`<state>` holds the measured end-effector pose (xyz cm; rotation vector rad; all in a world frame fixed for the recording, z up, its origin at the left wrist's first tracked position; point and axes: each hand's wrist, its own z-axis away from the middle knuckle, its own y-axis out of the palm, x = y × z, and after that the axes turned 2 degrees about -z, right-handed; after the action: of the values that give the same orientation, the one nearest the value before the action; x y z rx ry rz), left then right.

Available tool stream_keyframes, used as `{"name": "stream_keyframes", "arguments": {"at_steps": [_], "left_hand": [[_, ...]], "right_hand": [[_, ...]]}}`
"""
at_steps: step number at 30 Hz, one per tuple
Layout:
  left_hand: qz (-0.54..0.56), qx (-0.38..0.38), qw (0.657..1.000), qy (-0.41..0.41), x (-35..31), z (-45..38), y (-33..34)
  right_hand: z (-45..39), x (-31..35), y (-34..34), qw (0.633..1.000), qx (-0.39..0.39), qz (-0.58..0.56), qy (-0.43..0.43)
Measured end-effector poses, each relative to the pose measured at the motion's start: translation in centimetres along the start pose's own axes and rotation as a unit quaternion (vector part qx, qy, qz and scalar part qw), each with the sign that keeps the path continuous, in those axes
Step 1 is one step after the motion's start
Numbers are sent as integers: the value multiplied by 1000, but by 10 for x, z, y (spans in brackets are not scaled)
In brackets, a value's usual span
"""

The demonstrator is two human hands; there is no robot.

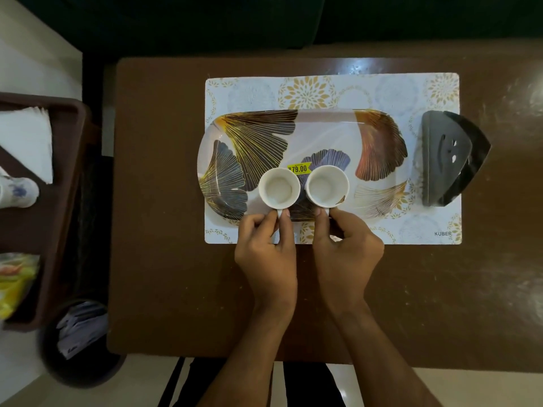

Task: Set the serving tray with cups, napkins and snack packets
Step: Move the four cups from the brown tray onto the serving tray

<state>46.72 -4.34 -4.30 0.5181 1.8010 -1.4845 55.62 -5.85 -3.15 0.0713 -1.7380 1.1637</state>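
Two white cups, left cup [279, 188] and right cup [327, 186], set side by side on the leaf-patterned serving tray [379, 118] at frame centre. Left hand [266, 251] and right hand [346, 245] each with grip pinched on a cup handle. Cup step apparently near done; next, letting go and reaching for napkins [25, 142] and snack packets [14, 283] at far left.

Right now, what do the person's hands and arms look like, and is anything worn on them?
The left hand and right hand are bare: no gloves, rings, watch or bracelets are visible. Both forearms are uncovered as far as the bottom edge of the picture, with no sleeve in view. The fingernails look short and unpainted.
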Motion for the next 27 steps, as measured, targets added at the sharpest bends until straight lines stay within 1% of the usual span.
{"name": "stream_keyframes", "arguments": {"at_steps": [4, 10, 24, 27], "left_hand": [[14, 5, 1000, -13, 1, 2, 2], [25, 7, 999, -21, -1, -1, 4], [35, 37, 998, -23, -4, -3, 0], [30, 48, 998, -21, -4, -4, -4]], "right_hand": [[-2, -2, -1, 1000, -1, 2, -18], [-5, -4, 2, 1000, -7, 4, -20], [-6, -4, -2, 1000, 15, -9, 11], [-4, -6, -1, 1000, 10, -11, 17]]}}
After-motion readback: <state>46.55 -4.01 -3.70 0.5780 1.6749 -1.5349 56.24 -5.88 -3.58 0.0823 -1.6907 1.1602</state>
